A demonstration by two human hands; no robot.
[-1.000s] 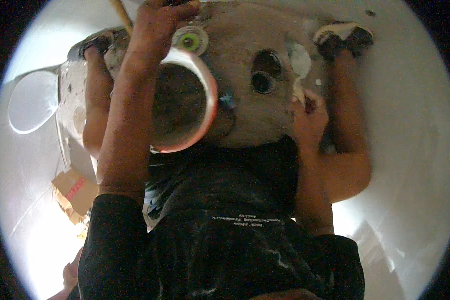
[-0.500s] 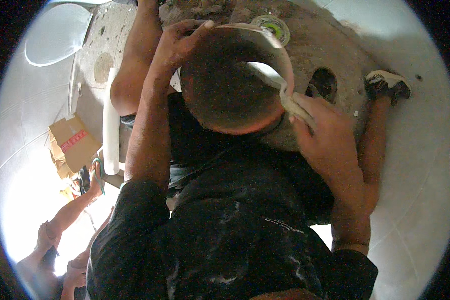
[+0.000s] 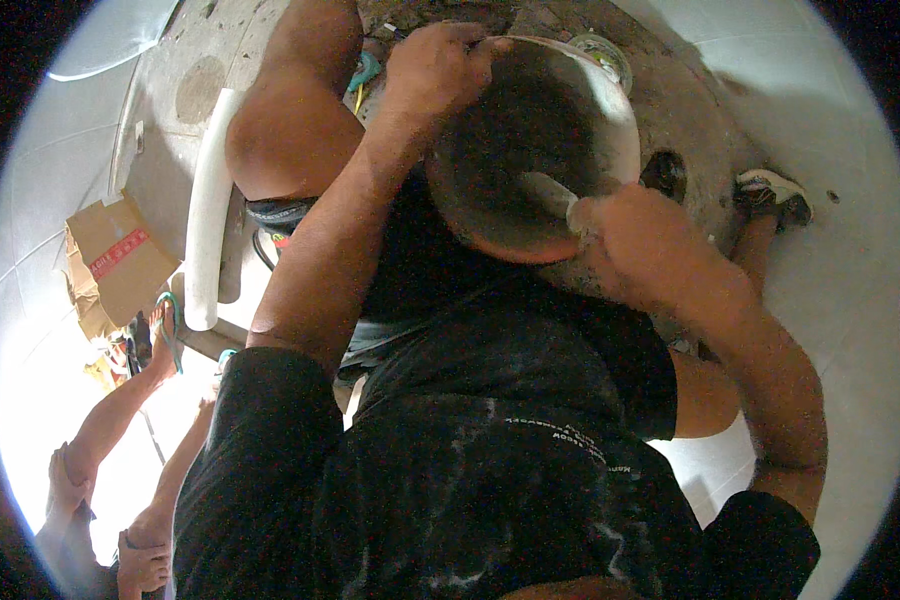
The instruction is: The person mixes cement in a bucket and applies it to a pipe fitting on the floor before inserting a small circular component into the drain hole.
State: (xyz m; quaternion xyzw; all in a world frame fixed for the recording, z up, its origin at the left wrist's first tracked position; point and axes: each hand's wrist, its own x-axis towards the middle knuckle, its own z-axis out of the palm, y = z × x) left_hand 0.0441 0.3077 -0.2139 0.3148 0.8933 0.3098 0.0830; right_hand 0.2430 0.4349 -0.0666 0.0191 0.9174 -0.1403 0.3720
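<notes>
A round bucket [image 3: 622, 130] with an orange-lit lower edge sits between my bent legs, its mouth tilted toward me. Inside it looks dark, and what lies at the bottom is hard to make out. My left hand [image 3: 438, 68] is closed over the upper left rim. At the right side, my right hand [image 3: 645, 240] grips a trowel [image 3: 550, 192] by its handle. The trowel's pale blade reaches over the near right rim into the bucket.
A white pipe [image 3: 208, 210] lies left of my leg, near an open cardboard box [image 3: 130, 262]. Beyond the rim is a round greenish roll [image 3: 602, 55]; a dark hole [image 3: 662, 172] shows in the dirty floor. Another person's hand [image 3: 145, 565] and legs are at lower left.
The bucket and my left hand have shifted right. The trowel blade has moved lower within the bucket, and my right elbow has swung outward. More of the teal object by my left knee shows.
</notes>
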